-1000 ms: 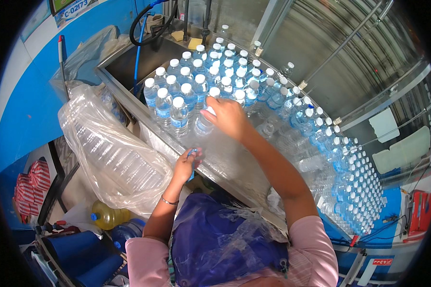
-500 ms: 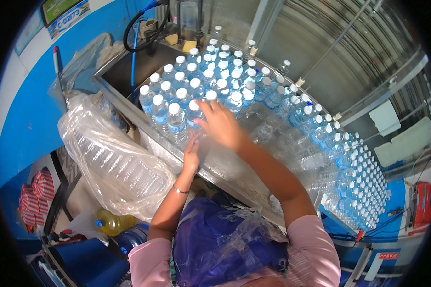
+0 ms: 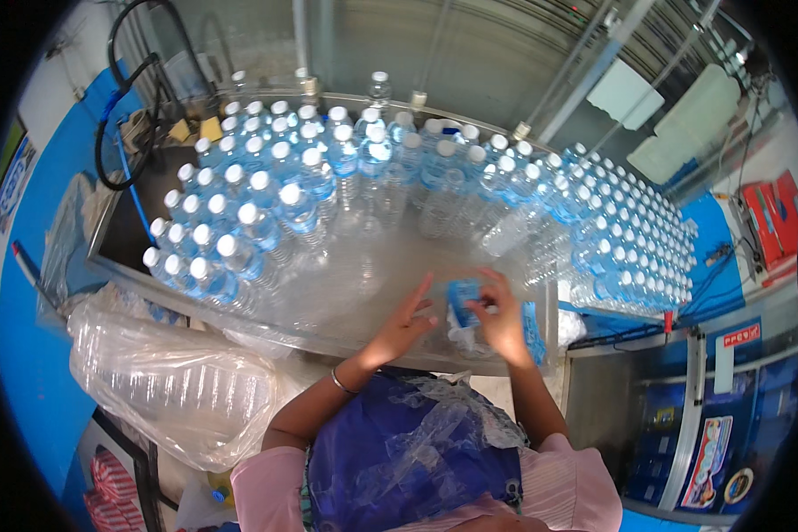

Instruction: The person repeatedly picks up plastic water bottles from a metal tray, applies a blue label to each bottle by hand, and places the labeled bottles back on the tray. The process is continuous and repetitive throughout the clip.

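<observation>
My right hand [image 3: 503,321] is over the near part of the steel worktop [image 3: 363,275], its thumb and fingers closed on the edge of a small stack of blue plastic labels [image 3: 463,294]. To the left of it my left hand [image 3: 402,326] is held with fingers apart and nothing in them. More blue label film [image 3: 533,333] lies beside my right wrist. Crumpled clear film [image 3: 461,337] sits under the stack. Clear water bottles with white caps [image 3: 248,215] and blue labels stand upright at the left of the worktop, apart from both hands.
A dense block of capped bottles [image 3: 629,230] fills the right side. Unlabelled lower bottle bodies show near the middle right. A large clear bag of bottles [image 3: 173,377] leans at the front left. A black hose [image 3: 113,97] hangs over the sink at the far left.
The view has swung to the right. Both hands have left the capped bottles at the left and moved to the labels near the worktop's front edge, where my right hand grips the stack.
</observation>
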`<state>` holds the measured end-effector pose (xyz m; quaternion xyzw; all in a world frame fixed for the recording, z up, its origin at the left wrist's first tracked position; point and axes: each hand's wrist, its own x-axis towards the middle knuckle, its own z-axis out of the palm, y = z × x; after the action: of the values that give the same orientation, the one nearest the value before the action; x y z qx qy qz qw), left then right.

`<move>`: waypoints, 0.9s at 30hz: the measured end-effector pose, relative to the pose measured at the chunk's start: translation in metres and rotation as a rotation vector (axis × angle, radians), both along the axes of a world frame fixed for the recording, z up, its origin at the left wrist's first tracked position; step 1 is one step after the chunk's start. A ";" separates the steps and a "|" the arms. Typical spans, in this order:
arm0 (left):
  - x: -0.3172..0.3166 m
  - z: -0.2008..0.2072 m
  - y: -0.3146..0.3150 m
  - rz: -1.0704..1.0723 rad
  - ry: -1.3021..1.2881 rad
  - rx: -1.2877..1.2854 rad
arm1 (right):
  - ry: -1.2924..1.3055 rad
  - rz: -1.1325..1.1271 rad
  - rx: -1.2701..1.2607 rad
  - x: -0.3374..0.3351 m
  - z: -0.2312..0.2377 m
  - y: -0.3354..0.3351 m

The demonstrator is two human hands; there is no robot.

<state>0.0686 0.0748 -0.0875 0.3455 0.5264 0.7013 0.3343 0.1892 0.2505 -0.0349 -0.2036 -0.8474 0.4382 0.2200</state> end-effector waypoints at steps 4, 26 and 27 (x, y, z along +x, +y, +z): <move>0.001 -0.009 0.014 -0.198 0.170 -0.248 | -0.221 -0.365 0.108 0.082 -0.026 0.067; -0.021 0.041 -0.224 0.782 0.159 -0.532 | 0.048 0.255 0.194 -0.007 0.018 0.008; -0.027 0.032 -0.257 0.910 0.174 -0.562 | 0.077 0.380 0.291 -0.019 0.019 -0.011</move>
<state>0.0413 -0.1825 -0.0552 0.0365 0.8158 0.5764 0.0314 0.1701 0.2391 -0.0161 0.0101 -0.9158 0.3524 0.1926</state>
